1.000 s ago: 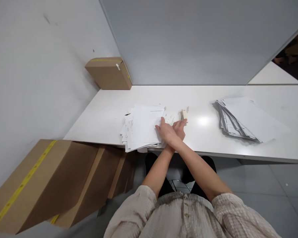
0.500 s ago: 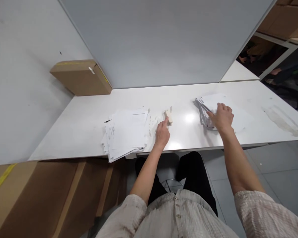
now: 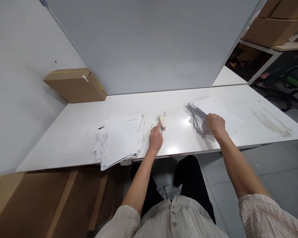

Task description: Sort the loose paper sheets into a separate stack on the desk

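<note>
My left hand (image 3: 155, 140) rests on the white table (image 3: 72, 132), its curled fingers touching a small beige stapler (image 3: 162, 121). Just left of that hand lies a messy stack of white printed papers (image 3: 119, 140) that overhangs the table's front edge. My right hand (image 3: 215, 125) presses on the near corner of a second, fanned pile of grey-edged sheets (image 3: 206, 114) on the right side of the table, with fingers curled over the sheets' edges.
A brown cardboard box (image 3: 74, 85) sits at the table's far left corner against a grey partition panel (image 3: 149, 46). Large cardboard boxes (image 3: 39, 201) stand on the floor at the left. Shelving with boxes (image 3: 275, 19) and a green chair (image 3: 296, 82) are at the far right.
My right hand left the left paper stack, crossed to the right pile and now grips its near corner. My left hand stayed by the stapler. The view swung to the right.
</note>
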A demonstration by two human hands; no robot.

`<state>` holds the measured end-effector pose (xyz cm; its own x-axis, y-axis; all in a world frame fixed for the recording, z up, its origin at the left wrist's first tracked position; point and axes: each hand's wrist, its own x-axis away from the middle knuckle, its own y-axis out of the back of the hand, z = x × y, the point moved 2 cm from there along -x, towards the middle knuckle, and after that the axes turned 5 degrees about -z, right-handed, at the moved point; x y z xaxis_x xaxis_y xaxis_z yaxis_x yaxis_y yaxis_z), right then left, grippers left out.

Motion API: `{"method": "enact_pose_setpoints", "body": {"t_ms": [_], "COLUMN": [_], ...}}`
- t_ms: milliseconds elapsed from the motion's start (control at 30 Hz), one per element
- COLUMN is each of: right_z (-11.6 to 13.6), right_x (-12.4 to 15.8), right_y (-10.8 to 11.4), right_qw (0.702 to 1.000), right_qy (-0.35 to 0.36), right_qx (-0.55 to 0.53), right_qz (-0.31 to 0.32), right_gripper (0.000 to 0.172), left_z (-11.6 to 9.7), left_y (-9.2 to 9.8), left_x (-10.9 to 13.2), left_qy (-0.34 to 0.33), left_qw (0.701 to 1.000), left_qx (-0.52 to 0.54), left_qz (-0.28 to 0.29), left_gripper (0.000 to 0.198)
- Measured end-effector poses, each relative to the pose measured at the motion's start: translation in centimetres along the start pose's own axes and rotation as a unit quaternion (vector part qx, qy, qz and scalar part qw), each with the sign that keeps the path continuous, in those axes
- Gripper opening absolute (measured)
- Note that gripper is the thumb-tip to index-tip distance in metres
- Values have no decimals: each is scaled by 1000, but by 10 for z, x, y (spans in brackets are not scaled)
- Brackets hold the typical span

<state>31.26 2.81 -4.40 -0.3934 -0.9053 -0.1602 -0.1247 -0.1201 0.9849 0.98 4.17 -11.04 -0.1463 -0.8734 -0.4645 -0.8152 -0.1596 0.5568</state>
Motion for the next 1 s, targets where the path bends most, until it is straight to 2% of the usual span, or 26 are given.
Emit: {"method": "enact_pose_setpoints", "body": {"t_ms": [67,200,267,333,367,433,500,533,600,667,700,767,833,867,933,967,1000], "right_z": [0,2,6,14,21,36,54,62,78,87,88,81,60,45,12,-1,-12], "right_x": [0,6,15,33,46,74,103,115,132,137,134,120,94,77,44,29,16], "right_y": [-1,3,18,42,56,80,95,99,96,85,78,65,53,46,32,23,13], "right_qw": [1000,998,998,992,984,964,936,920,893,872,864,857,875,897,950,966,977], "right_qy": [-17,-35,-22,2,18,60,94,108,129,130,124,103,59,24,-45,-54,-50], "right_qx": [-15,-47,-54,-80,-108,-195,-290,-336,-411,-465,-485,-504,-476,-441,-300,-232,-189], "right_qz": [-5,25,-22,-102,-138,-170,-177,-170,-133,-82,-50,24,55,34,-77,-100,-87], "right_gripper": [38,40,38,36,36,33,30,28,26,27,29,36,41,41,43,50,57], "left_z": [0,0,-2,-3,-4,-5,-6,-8,-12,-15,-16,-17,-17,-17,-16,-15,-15], "left_y": [0,0,1,3,4,8,11,11,13,16,17,19,19,18,16,14,13], "left_x": [0,-1,-2,-1,-1,0,1,1,3,5,6,6,4,3,1,1,0], "left_qy": [1,1,-1,5,16,53,101,123,171,226,255,300,317,319,319,318,317], "left_qw": [1000,1000,999,997,995,982,948,920,847,788,770,753,751,753,761,764,766], "left_qx": [3,15,31,64,89,172,300,371,491,550,562,565,562,559,548,544,541], "left_qz": [2,-4,-17,-39,-50,-57,-14,26,111,158,162,152,139,136,140,141,141], "left_gripper": [56,53,49,45,42,45,56,62,70,66,61,49,43,43,46,48,49]}}
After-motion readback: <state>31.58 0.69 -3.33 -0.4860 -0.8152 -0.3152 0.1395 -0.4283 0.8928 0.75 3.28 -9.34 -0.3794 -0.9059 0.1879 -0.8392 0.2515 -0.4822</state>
